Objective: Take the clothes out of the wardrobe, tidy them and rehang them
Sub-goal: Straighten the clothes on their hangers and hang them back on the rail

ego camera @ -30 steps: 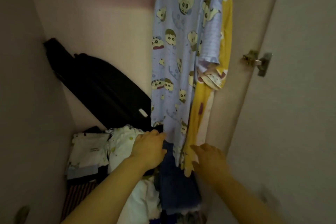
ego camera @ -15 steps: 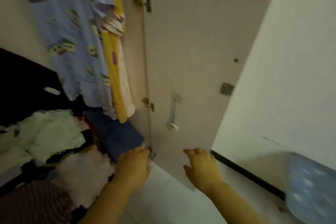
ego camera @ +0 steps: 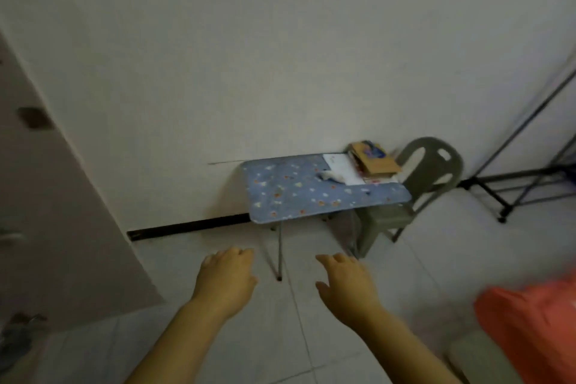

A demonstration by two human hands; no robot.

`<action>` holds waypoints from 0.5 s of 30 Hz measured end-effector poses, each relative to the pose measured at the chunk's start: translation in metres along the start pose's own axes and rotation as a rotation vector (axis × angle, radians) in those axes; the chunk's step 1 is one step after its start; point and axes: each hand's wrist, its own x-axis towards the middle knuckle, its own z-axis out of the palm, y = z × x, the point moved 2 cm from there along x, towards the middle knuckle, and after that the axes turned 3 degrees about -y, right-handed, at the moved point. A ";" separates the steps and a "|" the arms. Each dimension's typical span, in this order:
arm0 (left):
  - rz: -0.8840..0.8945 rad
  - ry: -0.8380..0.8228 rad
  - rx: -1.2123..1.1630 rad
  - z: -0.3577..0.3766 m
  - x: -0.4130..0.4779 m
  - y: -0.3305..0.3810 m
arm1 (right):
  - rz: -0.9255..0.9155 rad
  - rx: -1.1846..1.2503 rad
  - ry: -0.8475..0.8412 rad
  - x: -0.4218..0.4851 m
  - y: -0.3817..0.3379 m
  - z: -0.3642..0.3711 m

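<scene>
Both hands reach out palm-down over the pale tiled floor. The left hand has its fingers loosely curled and the right hand has them relaxed and a little spread. Neither holds anything. Between the hands lies a bare strip of tile.

At the lower right edge a blurred orange mass crowds in (cloth or bag, I cannot tell which).

Along the left edge stands the wardrobe door. It is a pinkish-brown panel swung open, and its bottom corner ends left of the left wrist. It is all that shows of the wardrobe here.

Just beyond the fingertips a thin table leg meets the floor. It belongs to a small folding table with a blue flowered top and rounded corners, set against the wall. On the table's far right end lie white papers and a stack of cardboard and books.

A grey-green plastic chair stands just beside the table on the right. Farther right, a black metal rack stands on the floor, with open tile between it and the chair. A black skirting strip runs along the foot of the wall from near the door's edge to the table.
</scene>
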 end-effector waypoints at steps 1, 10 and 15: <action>0.052 -0.013 0.014 0.002 0.007 0.032 | 0.053 0.010 0.023 -0.013 0.029 -0.006; 0.523 -0.121 0.131 0.064 0.022 0.351 | 0.451 0.064 0.150 -0.174 0.294 -0.032; 0.783 -0.127 0.242 0.108 -0.004 0.515 | 0.671 0.083 0.166 -0.267 0.418 -0.030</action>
